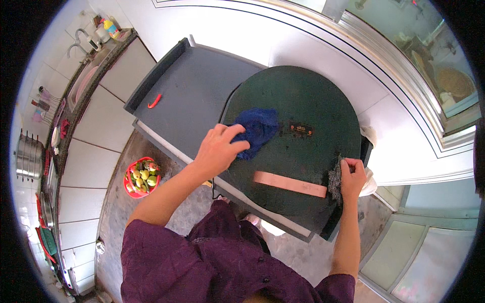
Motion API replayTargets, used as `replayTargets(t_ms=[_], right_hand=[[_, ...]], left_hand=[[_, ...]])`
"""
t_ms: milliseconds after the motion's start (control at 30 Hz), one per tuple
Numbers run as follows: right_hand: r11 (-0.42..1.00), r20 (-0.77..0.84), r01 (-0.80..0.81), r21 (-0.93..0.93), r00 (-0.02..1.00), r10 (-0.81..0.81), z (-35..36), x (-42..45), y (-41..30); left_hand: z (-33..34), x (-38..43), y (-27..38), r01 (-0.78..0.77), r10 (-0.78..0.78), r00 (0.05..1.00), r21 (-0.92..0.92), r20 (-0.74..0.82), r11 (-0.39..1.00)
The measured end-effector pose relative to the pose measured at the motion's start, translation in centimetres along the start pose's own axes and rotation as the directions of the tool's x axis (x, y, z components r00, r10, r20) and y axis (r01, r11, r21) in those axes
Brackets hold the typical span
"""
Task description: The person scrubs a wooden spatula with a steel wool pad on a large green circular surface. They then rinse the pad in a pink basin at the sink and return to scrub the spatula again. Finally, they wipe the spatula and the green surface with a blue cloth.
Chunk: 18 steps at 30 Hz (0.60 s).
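Observation:
A blue cloth (pixel 259 128) lies bunched on the round dark green lid (pixel 288 91) of what looks like an electric griddle. My left hand (pixel 223 147) is at the cloth's left side, thumb and forefinger apart against it; whether they grip it is not clear. At the lid's right edge, my right hand (pixel 352 176) pinches a grey scouring pad (pixel 335 180), which looks like steel wool. A copper-coloured handle strip (pixel 290 183) crosses the near part of the lid. Beyond it sits a small dark plate (pixel 301 129) bearing writing.
The lid stands on a grey table (pixel 193 79) with a raised rim. A red chilli (pixel 154 101) lies on its left part. On the floor is a red basket (pixel 142 178) of fruit. A sink counter (pixel 104 72) runs along the left; a white wall (pixel 235 28) stands behind.

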State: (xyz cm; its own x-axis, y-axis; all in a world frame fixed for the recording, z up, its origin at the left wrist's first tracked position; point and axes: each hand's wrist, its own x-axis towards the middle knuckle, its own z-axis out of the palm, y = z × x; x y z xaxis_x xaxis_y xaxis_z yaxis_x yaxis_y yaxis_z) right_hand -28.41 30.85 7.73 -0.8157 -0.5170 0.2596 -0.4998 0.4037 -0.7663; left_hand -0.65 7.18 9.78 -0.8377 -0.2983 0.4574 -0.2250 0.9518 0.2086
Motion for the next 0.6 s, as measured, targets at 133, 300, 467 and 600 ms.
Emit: replayTargets(t_ms=[133, 300, 467, 600], right_hand=[[0.999, 0.007, 0.048, 0.001, 0.999, -0.048, -0.3, -0.3, -0.6], [0.999, 0.014, 0.049, -0.02, 0.999, -0.048, 0.2, -0.6, -0.8], [0.995, -0.011, 0.066, -0.081, 0.998, -0.067, 0.5, -0.5, -0.5], [0.994, 0.005, -0.034, -0.104, 0.999, 0.035, 0.1, -0.1, -1.0]], left_hand=[[1.3, 4.1, -4.0, 0.135, -0.129, 0.987, 0.056, -0.094, 0.989], [5.6, 12.9, -10.0, 0.156, -0.15, 0.982, 0.042, -0.116, 0.987], [7.9, 15.7, -7.9, 0.077, -0.08, 0.996, -0.081, -0.03, 0.994], [4.9, 8.3, -1.4, -0.103, 0.143, 0.983, -0.304, 0.115, 0.947]])
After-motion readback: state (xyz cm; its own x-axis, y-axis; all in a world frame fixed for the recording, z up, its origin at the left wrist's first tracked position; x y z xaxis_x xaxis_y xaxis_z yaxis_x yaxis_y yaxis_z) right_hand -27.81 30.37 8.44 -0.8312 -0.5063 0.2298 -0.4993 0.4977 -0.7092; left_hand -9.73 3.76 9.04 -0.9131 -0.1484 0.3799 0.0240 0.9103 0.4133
